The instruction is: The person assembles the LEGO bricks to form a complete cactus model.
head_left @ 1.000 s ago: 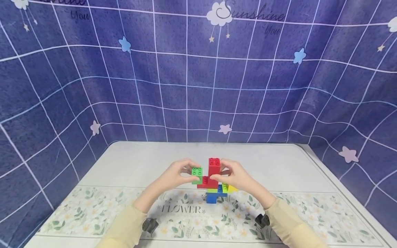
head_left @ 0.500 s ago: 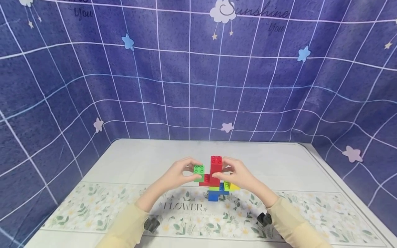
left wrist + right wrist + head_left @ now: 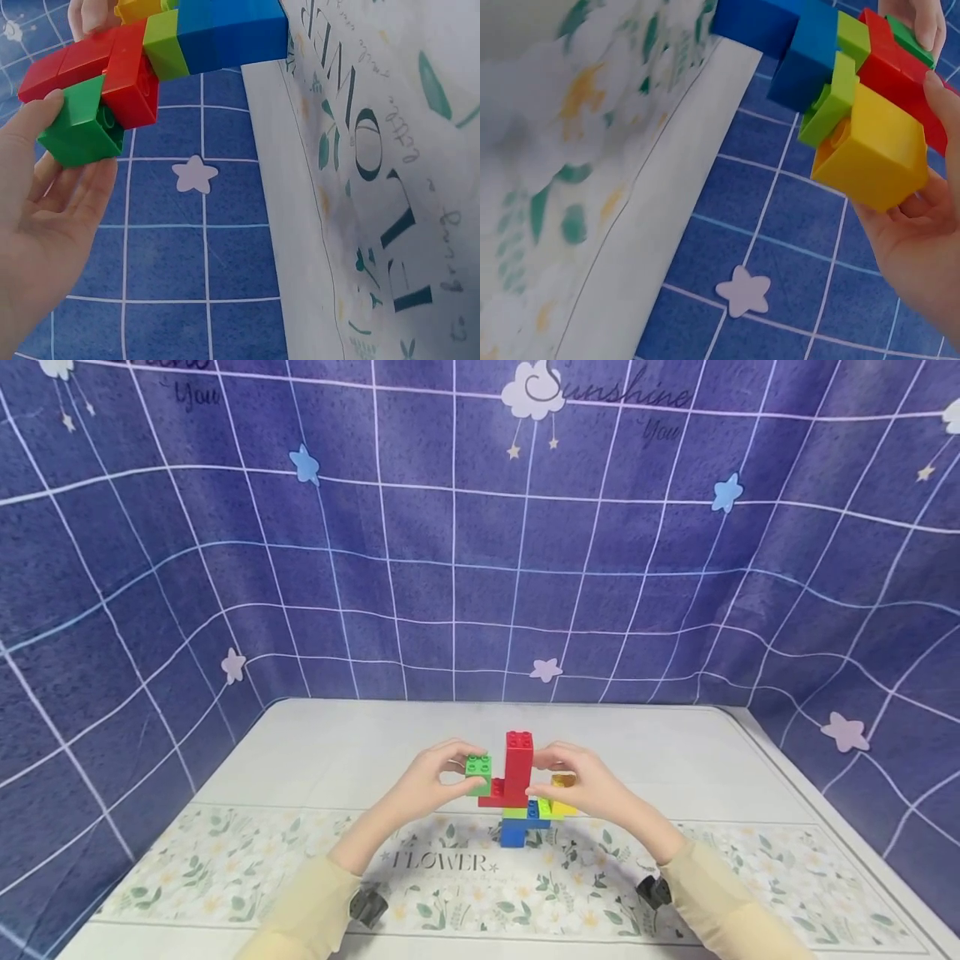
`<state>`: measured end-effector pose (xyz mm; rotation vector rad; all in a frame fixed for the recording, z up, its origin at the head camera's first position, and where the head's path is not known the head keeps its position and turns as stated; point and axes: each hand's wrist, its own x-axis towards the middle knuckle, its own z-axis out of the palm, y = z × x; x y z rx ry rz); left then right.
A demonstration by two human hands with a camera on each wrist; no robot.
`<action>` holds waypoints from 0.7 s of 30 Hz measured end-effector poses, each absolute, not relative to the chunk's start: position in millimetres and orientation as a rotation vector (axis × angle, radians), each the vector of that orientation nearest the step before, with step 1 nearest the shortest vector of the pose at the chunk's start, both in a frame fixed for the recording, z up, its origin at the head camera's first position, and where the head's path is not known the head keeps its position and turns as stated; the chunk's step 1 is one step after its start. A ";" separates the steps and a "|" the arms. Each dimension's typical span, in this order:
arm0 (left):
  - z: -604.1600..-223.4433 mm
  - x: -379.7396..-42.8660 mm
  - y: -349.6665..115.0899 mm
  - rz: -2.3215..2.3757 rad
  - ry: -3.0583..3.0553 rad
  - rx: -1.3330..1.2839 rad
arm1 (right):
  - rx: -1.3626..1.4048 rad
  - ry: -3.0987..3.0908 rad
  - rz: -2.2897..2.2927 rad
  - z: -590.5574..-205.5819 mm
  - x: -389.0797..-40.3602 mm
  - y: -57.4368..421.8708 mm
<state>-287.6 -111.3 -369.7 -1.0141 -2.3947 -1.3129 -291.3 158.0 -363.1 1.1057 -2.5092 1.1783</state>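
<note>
A small build of toy building bricks stands on the table mat. In the head view its blue base brick (image 3: 513, 836) is at the bottom, and a tall red tower (image 3: 518, 768) rises above it. On the left end sits a green brick (image 3: 478, 774), which my left hand (image 3: 433, 781) pinches between thumb and fingers; the left wrist view shows this green brick (image 3: 81, 124) too. A yellow brick (image 3: 877, 146) and a lime one (image 3: 832, 101) stick out at the right side. Fingers loosely bent, my right hand (image 3: 577, 781) is beside the red tower, its thumb tip right at the tower's edge.
The white table mat (image 3: 360, 727) has a floral band with the printed word FLOWER (image 3: 441, 861). A blue curtain (image 3: 420, 568) with grid lines and stars hangs behind and at both sides. Dark wrist devices (image 3: 368, 906) sit at both sleeves.
My right hand has shifted right, its thumb sliding off the front of the red tower, so more of the tower and the yellow brick show. My left hand stays on the green brick.
</note>
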 end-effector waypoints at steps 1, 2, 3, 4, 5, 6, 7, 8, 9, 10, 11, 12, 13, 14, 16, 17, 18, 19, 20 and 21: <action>-370.2 -287.9 -111.0 -1.319 -2.393 -1.004 | 1.111 -2.492 1.160 -364.8 -291.8 160.2; -370.6 -288.3 -110.7 -1.322 -2.393 -0.996 | 1.117 -2.476 1.143 -366.5 -292.2 162.3; -371.0 -288.6 -110.3 -1.328 -2.396 -0.981 | 1.120 -2.461 1.123 -368.1 -292.5 164.3; -371.4 -288.8 -110.0 -1.333 -2.400 -0.968 | 1.120 -2.447 1.103 -369.5 -292.5 166.5; -371.6 -288.9 -109.6 -1.338 -2.403 -0.953 | 1.122 -2.435 1.086 -370.9 -292.5 168.4; -371.7 -288.9 -109.4 -1.346 -2.407 -0.937 | 1.129 -2.422 1.071 -372.2 -292.3 170.3; -371.8 -288.9 -109.0 -1.353 -2.409 -0.921 | 1.130 -2.411 1.060 -373.2 -291.8 172.1; -371.8 -288.8 -108.7 -1.362 -2.411 -0.906 | 1.131 -2.400 1.051 -374.2 -291.2 173.8; -371.7 -288.7 -108.3 -1.376 -2.414 -0.887 | 1.130 -2.390 1.044 -375.1 -290.5 175.4; -371.5 -288.7 -107.9 -1.388 -2.417 -0.869 | 1.129 -2.381 1.039 -376.0 -289.7 176.9; -371.4 -288.8 -107.5 -1.401 -2.419 -0.852 | 1.131 -2.373 1.037 -377.0 -289.0 178.3; -371.5 -289.0 -107.1 -1.411 -2.420 -0.841 | 1.131 -2.366 1.032 -378.1 -288.1 179.7; -371.5 -289.3 -106.6 -1.414 -2.420 -0.834 | 1.127 -2.362 1.025 -379.4 -287.4 181.0; -371.8 -289.7 -106.3 -1.415 -2.418 -0.833 | 1.125 -2.358 1.019 -380.9 -286.9 182.3; -372.3 -290.5 -105.6 -1.409 -2.417 -0.829 | 1.121 -2.357 1.004 -383.6 -286.2 184.3; -372.7 -291.0 -105.3 -1.401 -2.416 -0.831 | 1.119 -2.358 0.996 -384.7 -286.0 185.0; -373.1 -291.3 -105.1 -1.391 -2.416 -0.833 | 1.112 -2.362 0.988 -385.7 -285.8 185.6; -373.4 -291.6 -104.8 -1.383 -2.418 -0.835 | 1.104 -2.367 0.983 -386.4 -285.7 186.0; -373.9 -292.2 -104.4 -1.371 -2.421 -0.845 | 1.096 -2.374 0.980 -386.9 -285.6 186.2; -374.0 -292.4 -104.0 -1.366 -2.430 -0.847 | 1.090 -2.381 0.973 -387.3 -285.4 186.2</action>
